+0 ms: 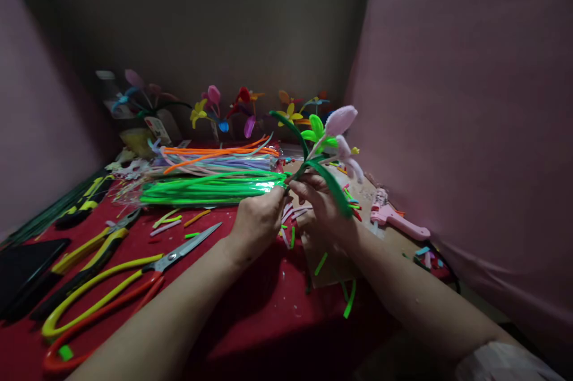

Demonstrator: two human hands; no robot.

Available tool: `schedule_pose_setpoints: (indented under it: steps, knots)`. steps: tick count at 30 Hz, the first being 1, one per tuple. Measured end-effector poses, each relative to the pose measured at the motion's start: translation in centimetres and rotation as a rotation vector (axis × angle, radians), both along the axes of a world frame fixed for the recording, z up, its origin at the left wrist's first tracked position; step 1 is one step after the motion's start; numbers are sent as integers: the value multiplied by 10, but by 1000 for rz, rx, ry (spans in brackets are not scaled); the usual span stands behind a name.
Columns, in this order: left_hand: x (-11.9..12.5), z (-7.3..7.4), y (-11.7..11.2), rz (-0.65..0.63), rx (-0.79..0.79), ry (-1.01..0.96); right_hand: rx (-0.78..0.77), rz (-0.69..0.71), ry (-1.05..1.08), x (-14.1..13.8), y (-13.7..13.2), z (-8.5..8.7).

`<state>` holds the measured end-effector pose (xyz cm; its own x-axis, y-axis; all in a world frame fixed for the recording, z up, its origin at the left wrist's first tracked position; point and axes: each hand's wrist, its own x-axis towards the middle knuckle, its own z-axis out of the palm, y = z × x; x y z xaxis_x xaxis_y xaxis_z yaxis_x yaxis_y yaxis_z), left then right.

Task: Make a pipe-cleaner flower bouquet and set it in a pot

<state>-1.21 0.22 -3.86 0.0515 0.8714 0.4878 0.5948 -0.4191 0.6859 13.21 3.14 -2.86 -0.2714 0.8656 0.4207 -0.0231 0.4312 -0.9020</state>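
My left hand (pixel 258 221) and my right hand (pixel 323 206) meet over the middle of the red table (pixel 250 321), both pinched on the green stem of a pipe-cleaner flower (pixel 332 137). The flower has pale pink petals, bright green inner petals and long dark green leaves curving up and down to the right. Its stem end lies between my fingertips. A packet of bright green pipe cleaners (pixel 210 189) lies just left of my left hand.
Orange and lilac pipe cleaners (pixel 215 157) lie behind the green packet. Finished flowers (pixel 224 111) line the back wall. Yellow-handled scissors (pixel 129 283) and pliers (pixel 85 252) lie at left. A pink glue gun (pixel 396 218) rests at right, among short cut scraps (pixel 322 261).
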Motion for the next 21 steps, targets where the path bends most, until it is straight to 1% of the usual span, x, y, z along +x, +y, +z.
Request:
schedule_pose_setpoints:
  steps: [1,2,5,7,9,10,12,13,14,16,18,19,20,21]
  knots:
    - [1,0,0,-40,-49,-62,-16,22,17,0,1,-1]
    - [2,0,-1,-116,-127,-160,-46,59,55,0,2,-3]
    - [3,2,-1,-417,-402,-520,-186,231,207,-1,6,-8]
    - [3,3,-1,-574,-538,-736,-251,362,307,-1,9,-10]
    - [4,3,-2,-677,-616,-918,-279,467,368,0,10,-12]
    - [4,3,-2,-715,-643,-979,-289,494,380,0,10,-12]
    - [5,3,-3,-746,-676,-1013,-298,475,368,0,9,-12]
    - [5,4,-3,-727,-682,-963,-285,432,350,0,8,-11]
    - [5,4,-2,-671,-666,-873,-254,368,329,0,7,-11]
    - [5,3,-1,-459,-538,-627,-166,202,270,0,5,-9]
    - [6,1,0,-202,-333,-388,-96,56,200,-2,3,-6]
    - [6,0,0,-102,-249,-310,-74,9,171,-3,3,-6]
    - [7,-1,0,-45,-201,-273,-64,-14,152,-3,3,-5]
    - [7,-2,-1,-39,-197,-271,-65,-8,145,-4,3,-5]
